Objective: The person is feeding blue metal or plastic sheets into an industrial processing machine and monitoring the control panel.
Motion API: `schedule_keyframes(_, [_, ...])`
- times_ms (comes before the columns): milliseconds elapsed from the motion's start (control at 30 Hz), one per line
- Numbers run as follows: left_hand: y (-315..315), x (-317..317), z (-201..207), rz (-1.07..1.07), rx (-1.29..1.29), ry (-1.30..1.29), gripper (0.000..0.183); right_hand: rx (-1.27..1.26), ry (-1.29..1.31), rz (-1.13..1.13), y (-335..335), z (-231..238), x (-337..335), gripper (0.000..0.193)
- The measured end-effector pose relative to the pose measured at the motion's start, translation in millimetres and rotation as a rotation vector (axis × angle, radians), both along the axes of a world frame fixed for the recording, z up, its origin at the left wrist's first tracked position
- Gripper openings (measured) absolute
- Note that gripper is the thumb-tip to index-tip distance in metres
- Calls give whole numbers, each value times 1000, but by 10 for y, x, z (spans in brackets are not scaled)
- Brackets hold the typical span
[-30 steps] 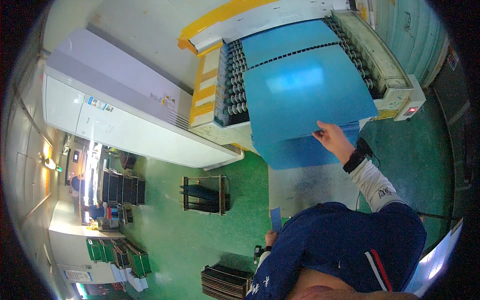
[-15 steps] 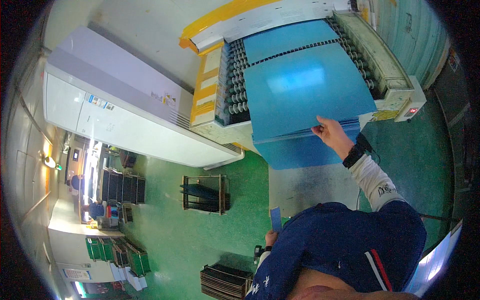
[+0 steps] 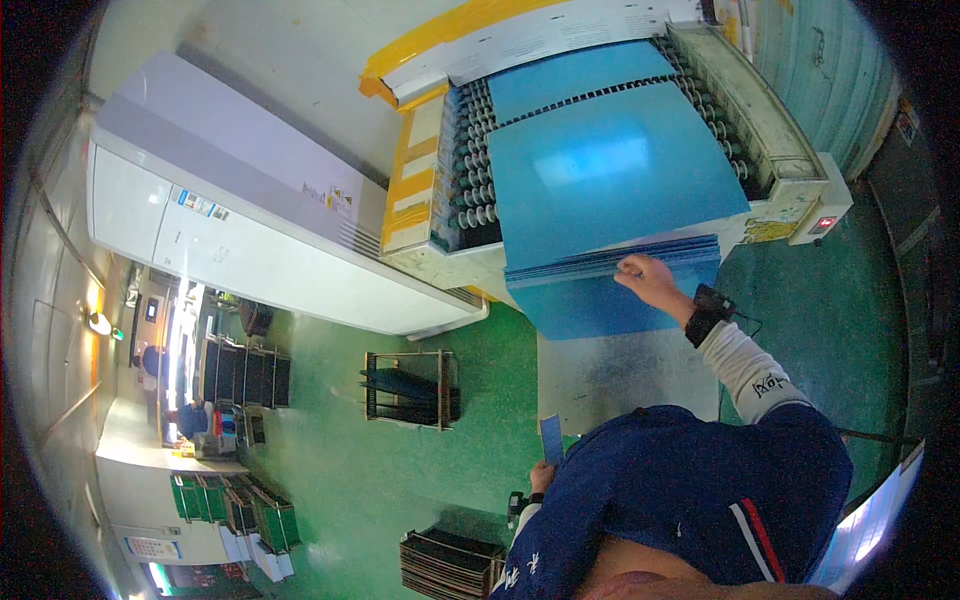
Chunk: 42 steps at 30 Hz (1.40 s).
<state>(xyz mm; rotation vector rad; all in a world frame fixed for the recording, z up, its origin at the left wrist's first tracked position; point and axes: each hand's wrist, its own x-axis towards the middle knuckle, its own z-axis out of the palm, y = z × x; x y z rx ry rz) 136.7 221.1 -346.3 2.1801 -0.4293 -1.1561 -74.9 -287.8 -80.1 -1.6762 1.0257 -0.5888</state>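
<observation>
A large glossy blue sheet lies across the roller conveyor, its front edge hanging over the end. Just below that edge sits a thick stack of similar blue sheets, resting on a grey surface. My right hand is at the upper edges of the stack, fingers curled and closed. Whether a sheet edge is between those fingertips is hidden. Low beside my body, my left hand grips a narrow flat blue strip, held upright.
Another blue sheet lies farther along the rollers, under a white, yellow-taped cover. A long white air conditioner lies to the left. Racks with dark panels stand on the green floor. A small control box flanks the conveyor.
My right hand has come off the large sheet's front edge and moved slightly down and left to the stack. The large sheet has shifted slightly back on the rollers. My left hand stays put.
</observation>
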Motion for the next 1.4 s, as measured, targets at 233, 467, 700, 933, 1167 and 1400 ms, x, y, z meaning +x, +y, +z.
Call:
schedule_keyframes(233, [-186, -73, 233, -124, 50, -162, 30, -545, 259, 3, 154, -227, -189, 31])
schedule_keyframes(467, [358, 173, -628, -163, 32, -206, 30, -699, 341, 40, 291, -81, 116, 29])
schedule_keyframes(700, [142, 67, -127, -261, 101, -247, 35, -801, 349, 35, 334, -14, 34, 26])
schedule_keyframes(933, [-169, -93, 236, -126, 85, -89, 30, -810, 412, -17, 229, -184, -107, 25])
schedule_keyframes(1167, [43, 31, -74, -149, 93, -125, 30, -794, 424, 30, 277, -65, -1, 26])
schedule_keyframes(1400, [-13, 22, -32, -117, 93, -117, 31, -856, 423, 15, 256, -114, -18, 24])
